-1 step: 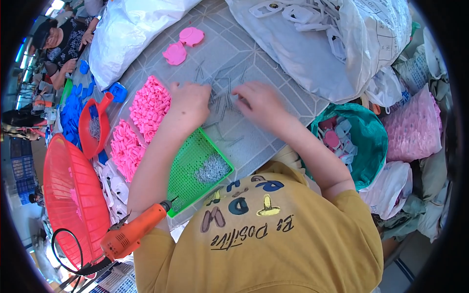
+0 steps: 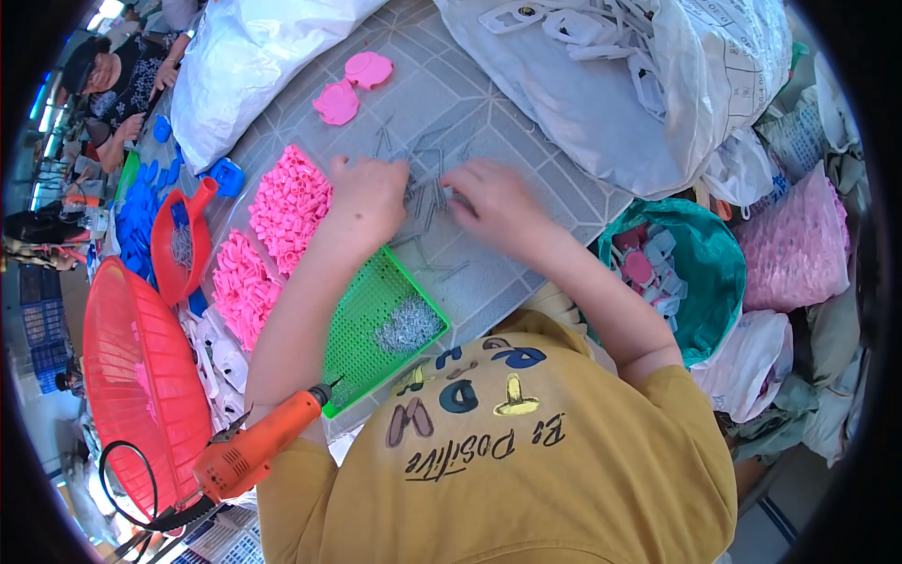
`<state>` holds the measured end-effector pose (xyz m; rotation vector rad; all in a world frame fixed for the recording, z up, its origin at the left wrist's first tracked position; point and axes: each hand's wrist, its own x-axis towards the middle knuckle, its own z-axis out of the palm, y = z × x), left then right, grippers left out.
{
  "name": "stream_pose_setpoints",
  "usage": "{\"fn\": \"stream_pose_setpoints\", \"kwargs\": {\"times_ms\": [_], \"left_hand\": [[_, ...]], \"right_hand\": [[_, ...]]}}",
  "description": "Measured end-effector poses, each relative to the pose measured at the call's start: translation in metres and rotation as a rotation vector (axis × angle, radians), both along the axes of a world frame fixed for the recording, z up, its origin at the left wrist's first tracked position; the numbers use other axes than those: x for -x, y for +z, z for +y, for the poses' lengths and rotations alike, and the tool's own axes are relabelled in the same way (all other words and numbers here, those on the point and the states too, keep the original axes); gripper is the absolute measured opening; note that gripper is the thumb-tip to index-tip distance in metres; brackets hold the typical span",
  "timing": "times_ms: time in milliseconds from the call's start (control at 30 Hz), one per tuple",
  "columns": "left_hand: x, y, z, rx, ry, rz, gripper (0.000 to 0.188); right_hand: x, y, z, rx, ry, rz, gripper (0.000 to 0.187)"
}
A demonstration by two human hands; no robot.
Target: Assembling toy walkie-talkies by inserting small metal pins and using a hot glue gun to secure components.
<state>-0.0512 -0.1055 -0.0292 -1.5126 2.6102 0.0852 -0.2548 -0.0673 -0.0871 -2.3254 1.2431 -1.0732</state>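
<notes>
Several bent grey metal wire rods (image 2: 430, 167) lie loosely on the grey tiled-pattern tabletop between my two hands. My left hand (image 2: 371, 202) rests knuckles up at their left side, its fingers curled under; whatever they hold is hidden. Across from it, my right hand (image 2: 498, 202) reaches in from the right, slightly blurred, with bent fingers apart and nothing visible in them. Below my left wrist sits a green perforated tray (image 2: 362, 310) with a heap of small silvery metal pieces (image 2: 409, 324). Two pink scalloped plastic pieces (image 2: 352, 87) lie farther back.
Small pink plastic parts (image 2: 287, 202) fill a container left of my forearm. An orange electric screwdriver (image 2: 258, 449) points toward the tray. Red baskets (image 2: 141, 385) and blue parts (image 2: 139, 226) stand left. White sacks (image 2: 258, 66) border the table; a teal-lined bin (image 2: 709, 273) is right. Another person sits far left.
My right hand has shifted very slightly to the left, toward the wire rods. My left hand has barely moved.
</notes>
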Motion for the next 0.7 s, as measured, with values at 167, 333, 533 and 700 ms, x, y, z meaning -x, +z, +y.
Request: {"fn": "stream_pose_setpoints", "kwargs": {"times_ms": [167, 333, 533, 700], "left_hand": [[-0.004, 0.003, -0.017, -0.027, 0.131, 0.363, 0.026], [-0.018, 0.044, -0.025, -0.289, 0.25, 0.746, 0.032], [-0.029, 0.027, -0.034, -0.132, -0.01, 0.353, 0.059], [-0.009, 0.021, -0.048, -0.251, 0.191, -0.038, 0.103]], "right_hand": [[-0.003, -0.009, 0.002, 0.017, -0.042, 0.203, 0.029], [0.019, 0.003, -0.016, -0.227, 0.0, -0.003, 0.04], [0.038, 0.016, -0.03, -0.096, -0.022, 0.075, 0.061], [0.028, 0.048, -0.042, -0.461, -0.208, 0.546, 0.087]]}}
